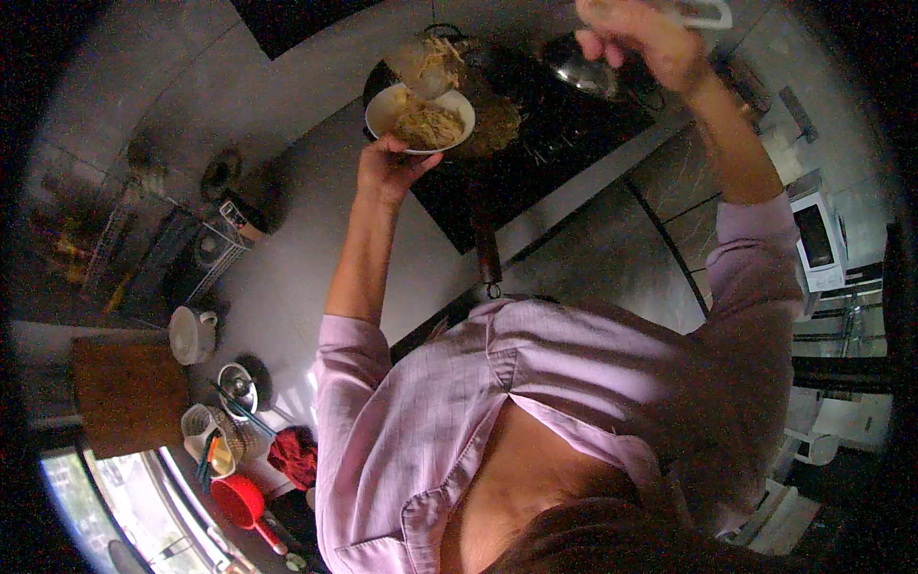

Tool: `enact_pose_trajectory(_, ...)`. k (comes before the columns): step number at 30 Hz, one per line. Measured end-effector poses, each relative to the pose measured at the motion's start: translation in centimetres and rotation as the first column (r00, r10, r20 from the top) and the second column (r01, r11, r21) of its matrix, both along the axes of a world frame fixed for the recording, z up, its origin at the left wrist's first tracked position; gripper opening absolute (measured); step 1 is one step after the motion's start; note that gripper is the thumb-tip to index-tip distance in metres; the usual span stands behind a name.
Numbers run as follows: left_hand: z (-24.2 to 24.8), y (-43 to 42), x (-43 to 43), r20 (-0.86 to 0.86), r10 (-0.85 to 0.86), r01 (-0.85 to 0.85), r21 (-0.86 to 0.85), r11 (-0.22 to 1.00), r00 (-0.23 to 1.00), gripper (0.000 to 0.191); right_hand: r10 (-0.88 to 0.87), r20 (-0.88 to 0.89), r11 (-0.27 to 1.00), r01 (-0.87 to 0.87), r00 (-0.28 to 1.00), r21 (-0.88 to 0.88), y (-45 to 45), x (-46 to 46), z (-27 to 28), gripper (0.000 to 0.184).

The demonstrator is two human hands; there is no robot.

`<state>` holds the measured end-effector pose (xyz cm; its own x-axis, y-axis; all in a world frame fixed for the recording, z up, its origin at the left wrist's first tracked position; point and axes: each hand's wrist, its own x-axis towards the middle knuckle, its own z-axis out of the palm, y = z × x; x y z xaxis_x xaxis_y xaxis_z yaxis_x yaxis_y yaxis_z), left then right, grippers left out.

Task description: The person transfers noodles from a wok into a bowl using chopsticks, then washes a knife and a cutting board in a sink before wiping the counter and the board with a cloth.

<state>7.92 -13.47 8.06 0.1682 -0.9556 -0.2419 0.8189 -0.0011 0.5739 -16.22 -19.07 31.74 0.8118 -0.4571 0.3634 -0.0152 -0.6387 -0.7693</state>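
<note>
My left hand [393, 166] holds a white bowl [456, 107] by its near rim and underside. Noodle-like food [430, 128] lies in the bowl. A blurred ladle or spatula head [430, 72] with more of this food is just above the far rim; its handle cannot be made out clearly. Behind and to the right of the bowl, a dark wok or pan [495, 129] with food in it sits on the black stove, its wooden handle [488, 251] pointing towards me. At the top right, my right hand [638, 36] is raised with curled fingers around a pale handle [706, 13].
A shiny metal lid or pan [584, 72] is on the right of the stove [574, 158]. Along the left counter [287, 280] stand a white mug [192, 334], a steel bowl [237, 391], a wooden board [129, 394] and a red strainer [238, 501]. A microwave [817, 233] is at far right.
</note>
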Motion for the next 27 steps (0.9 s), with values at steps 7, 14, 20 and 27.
enact_pose_trajectory(7, -0.9, 0.7, 0.5, -0.023, 0.018, -0.018, -0.024, 1.0, 1.0, 0.062, -0.124, 0.256, 0.971, 0.063, 0.959, 0.232, -4.6, 0.0, -0.3, 0.024)
enact_pose_trajectory(14, -1.7, 3.4, 1.3, -0.013, 0.069, -0.069, -0.01, 0.998, 0.998, 0.064, -0.432, 0.041, 0.839, 0.385, 0.901, 0.384, -14.1, 1.4, -6.6, 0.026)
enact_pose_trajectory(20, -2.2, 6.0, 1.1, -0.063, 0.148, -0.15, -0.021, 0.989, 0.987, 0.064, -0.444, -0.243, 0.859, 0.487, 0.862, 0.159, -16.8, 2.7, -9.2, 0.03)
enact_pose_trajectory(27, -2.1, 8.3, 0.5, -0.05, 0.177, -0.173, 0.074, 0.982, 0.983, 0.062, -0.548, 0.079, 0.644, 0.36, 0.832, 0.675, -16.1, 1.8, -19.1, 0.019)
